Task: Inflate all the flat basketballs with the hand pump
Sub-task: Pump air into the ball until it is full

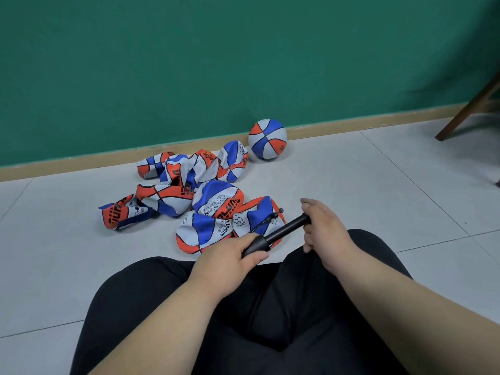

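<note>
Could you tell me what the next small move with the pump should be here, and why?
Probably let the right hand release the hand pump and draw the flat basketball just beyond it closer. Both hands grip the pump, the left hand at its lower end. Its hose appears to be in no ball, and only one inflated basketball sits by the wall.

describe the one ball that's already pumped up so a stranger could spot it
Look along the green wall to its wooden skirting board. The inflated ball rests there on the floor, right of the heap of flat balls. It alone is fully round; the others lie crumpled.
</note>
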